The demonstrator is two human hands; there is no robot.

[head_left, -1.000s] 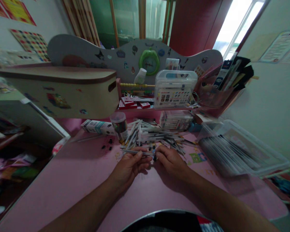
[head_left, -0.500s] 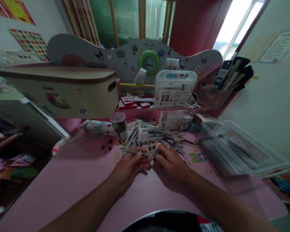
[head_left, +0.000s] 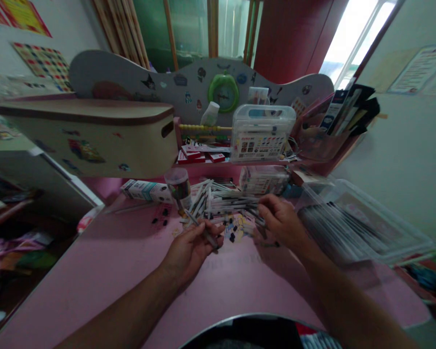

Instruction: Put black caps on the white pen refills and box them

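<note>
A slim grey pen [head_left: 211, 240] lies slanted across my left hand [head_left: 192, 247], held under the thumb with the palm turned up. My right hand [head_left: 282, 222] is bent over the right end of a heap of white and grey pens [head_left: 210, 201], and its curled fingers point down at them. What those fingers grip, if anything, is hidden. Between the hands, small black pieces like plugs or caps [head_left: 233, 237] lie on the pink desk [head_left: 218, 286]. A few more black pieces [head_left: 165, 212] are off to the left.
A clear tray [head_left: 396, 242] with rows of dark pens stands at right. Behind the heap are a clear tub [head_left: 179, 186], a long printed box [head_left: 145, 191] and a plastic case [head_left: 265, 180]. A shelf above carries a clear handled case [head_left: 263, 135] and a cream bin [head_left: 94, 140].
My right hand has left the pen in my left hand and moved right and away, to the heap's edge. The held pen has tilted, its near end now lower.
</note>
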